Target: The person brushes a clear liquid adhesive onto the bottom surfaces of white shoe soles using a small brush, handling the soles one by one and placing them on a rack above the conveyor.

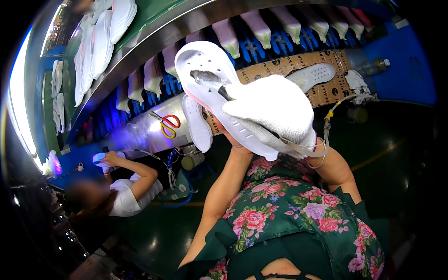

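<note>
My left hand [240,142], bare, grips a white shoe sole [205,58] from beneath; most of its fingers are hidden behind the sole. The sole is tilted, its holed inner face toward me. My right hand [275,109], in a white knit glove, is closed over the middle of the sole. A small dark brush-like tool [225,93] shows at its fingertips, mostly covered by the glove. Just ahead of it lies a grey-black patch [205,76] on the sole; whether it is bristles or a smear I cannot tell. A strap and clear tube circle my right wrist.
Another white sole [197,123] lies beside scissors [165,125] with red and yellow handles on the metal bench. Farther right, a sole [313,77] rests on cardboard [275,65]. Pinkish shoe pieces [259,28] line a blue rack. At left a co-worker [128,191] sits; white soles [100,44] fill an upper shelf.
</note>
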The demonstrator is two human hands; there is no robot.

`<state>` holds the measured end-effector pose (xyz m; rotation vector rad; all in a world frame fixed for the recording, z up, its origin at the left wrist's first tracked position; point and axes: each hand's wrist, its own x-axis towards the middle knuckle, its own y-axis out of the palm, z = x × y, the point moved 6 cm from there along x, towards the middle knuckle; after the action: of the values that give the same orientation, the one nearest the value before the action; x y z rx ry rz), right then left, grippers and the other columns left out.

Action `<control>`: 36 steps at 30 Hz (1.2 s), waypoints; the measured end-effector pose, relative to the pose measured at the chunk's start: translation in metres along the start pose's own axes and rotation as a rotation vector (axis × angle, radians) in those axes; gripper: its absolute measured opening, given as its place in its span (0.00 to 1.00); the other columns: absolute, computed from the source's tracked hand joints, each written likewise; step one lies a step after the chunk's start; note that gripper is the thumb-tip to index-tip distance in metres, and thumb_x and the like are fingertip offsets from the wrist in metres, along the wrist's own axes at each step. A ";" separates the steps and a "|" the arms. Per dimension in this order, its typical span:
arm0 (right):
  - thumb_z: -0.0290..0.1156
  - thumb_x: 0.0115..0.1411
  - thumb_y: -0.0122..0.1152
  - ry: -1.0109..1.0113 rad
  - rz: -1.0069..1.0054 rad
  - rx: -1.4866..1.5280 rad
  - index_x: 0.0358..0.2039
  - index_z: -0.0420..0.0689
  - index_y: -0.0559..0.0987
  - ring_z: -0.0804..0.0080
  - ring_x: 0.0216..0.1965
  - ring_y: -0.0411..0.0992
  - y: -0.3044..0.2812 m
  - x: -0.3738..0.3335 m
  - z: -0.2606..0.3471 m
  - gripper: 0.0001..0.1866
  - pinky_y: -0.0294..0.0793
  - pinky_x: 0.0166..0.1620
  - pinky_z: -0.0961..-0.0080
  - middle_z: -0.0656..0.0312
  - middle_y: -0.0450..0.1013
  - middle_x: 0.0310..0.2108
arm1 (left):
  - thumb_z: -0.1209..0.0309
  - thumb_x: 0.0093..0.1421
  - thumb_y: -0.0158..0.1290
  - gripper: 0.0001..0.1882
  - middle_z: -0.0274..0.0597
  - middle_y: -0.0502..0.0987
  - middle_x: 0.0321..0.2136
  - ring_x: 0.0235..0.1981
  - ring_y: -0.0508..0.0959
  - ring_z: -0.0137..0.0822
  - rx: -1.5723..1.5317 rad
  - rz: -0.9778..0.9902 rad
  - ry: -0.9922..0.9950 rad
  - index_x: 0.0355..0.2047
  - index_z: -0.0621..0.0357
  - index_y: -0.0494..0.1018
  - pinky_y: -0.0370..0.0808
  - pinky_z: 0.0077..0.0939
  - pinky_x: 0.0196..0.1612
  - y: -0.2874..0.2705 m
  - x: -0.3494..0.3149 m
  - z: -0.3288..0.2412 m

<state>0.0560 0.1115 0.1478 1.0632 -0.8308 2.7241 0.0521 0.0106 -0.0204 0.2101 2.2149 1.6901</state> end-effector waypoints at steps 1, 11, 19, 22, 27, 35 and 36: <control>0.31 0.54 0.73 0.024 -0.008 -0.012 0.50 0.58 0.84 0.64 0.49 0.78 0.002 0.001 -0.001 0.21 0.74 0.56 0.64 0.66 0.80 0.48 | 0.23 0.55 0.44 0.55 0.62 0.67 0.61 0.58 0.72 0.55 0.013 -0.004 0.010 0.71 0.49 0.53 0.71 0.56 0.60 0.001 0.002 0.001; 0.27 0.50 0.72 0.113 -0.141 0.141 0.44 0.50 0.86 0.63 0.40 0.80 -0.011 0.011 0.004 0.18 0.78 0.44 0.67 0.59 0.82 0.40 | 0.23 0.54 0.45 0.55 0.60 0.67 0.61 0.58 0.72 0.54 0.100 -0.029 0.054 0.70 0.49 0.53 0.71 0.55 0.60 0.006 0.012 0.013; 0.32 0.54 0.71 0.567 -0.421 -0.456 0.47 0.44 0.84 0.60 0.43 0.80 0.048 -0.023 -0.015 0.19 0.77 0.51 0.62 0.57 0.82 0.41 | 0.24 0.54 0.46 0.55 0.59 0.67 0.60 0.58 0.72 0.53 0.134 -0.020 0.024 0.70 0.49 0.53 0.71 0.55 0.61 0.018 0.024 0.023; 0.28 0.53 0.70 0.142 -0.134 0.225 0.42 0.49 0.86 0.59 0.44 0.80 -0.005 0.011 0.007 0.14 0.77 0.51 0.64 0.58 0.82 0.39 | 0.24 0.54 0.46 0.55 0.58 0.67 0.60 0.58 0.72 0.53 0.145 -0.040 0.087 0.70 0.49 0.53 0.71 0.55 0.61 0.006 0.020 0.004; 0.26 0.53 0.70 0.336 -0.290 -0.105 0.45 0.45 0.84 0.58 0.44 0.78 0.008 -0.019 -0.012 0.16 0.76 0.52 0.65 0.56 0.80 0.41 | 0.24 0.54 0.47 0.56 0.58 0.68 0.60 0.58 0.72 0.52 0.143 -0.022 0.059 0.70 0.49 0.53 0.71 0.54 0.61 0.012 0.028 0.017; 0.28 0.55 0.68 0.143 -0.131 0.131 0.44 0.44 0.85 0.57 0.46 0.79 -0.006 -0.006 -0.005 0.15 0.76 0.52 0.63 0.54 0.81 0.44 | 0.24 0.53 0.48 0.56 0.56 0.68 0.60 0.58 0.72 0.52 0.131 -0.008 0.067 0.70 0.50 0.53 0.71 0.54 0.61 0.015 0.035 0.007; 0.28 0.55 0.68 0.125 -0.116 0.128 0.44 0.44 0.85 0.57 0.46 0.79 -0.006 -0.005 -0.004 0.14 0.76 0.52 0.62 0.54 0.81 0.44 | 0.24 0.53 0.48 0.56 0.56 0.68 0.60 0.58 0.72 0.51 0.128 -0.002 0.063 0.70 0.50 0.53 0.71 0.54 0.61 0.016 0.038 0.004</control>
<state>0.0592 0.1189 0.1443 0.9202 -0.5644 2.7424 0.0173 0.0311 -0.0130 0.1881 2.3712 1.5755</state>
